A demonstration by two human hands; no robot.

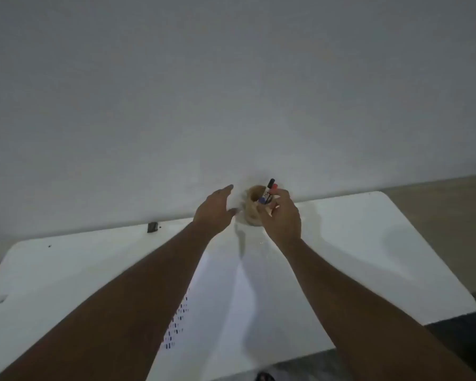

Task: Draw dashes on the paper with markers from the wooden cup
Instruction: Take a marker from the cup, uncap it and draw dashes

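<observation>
A small wooden cup (pixel 252 209) stands at the far edge of the white table, against the wall. Markers stick out of it: a black-capped one (pixel 270 184), a red one beside it and a blue one (pixel 262 200) lower down. My right hand (pixel 282 215) is at the cup's right side, fingers closed around the markers' shafts at the rim. My left hand (pixel 215 210) hovers just left of the cup, fingers spread, holding nothing. A white paper (pixel 220 303) lies between my forearms, with rows of blue and red dashes (pixel 177 323) along its left part.
The white table (pixel 368 257) has rounded corners; its right edge drops to a tan floor. A small dark object (pixel 152 227) sits at the far left edge by the wall. A plain grey wall rises right behind the cup.
</observation>
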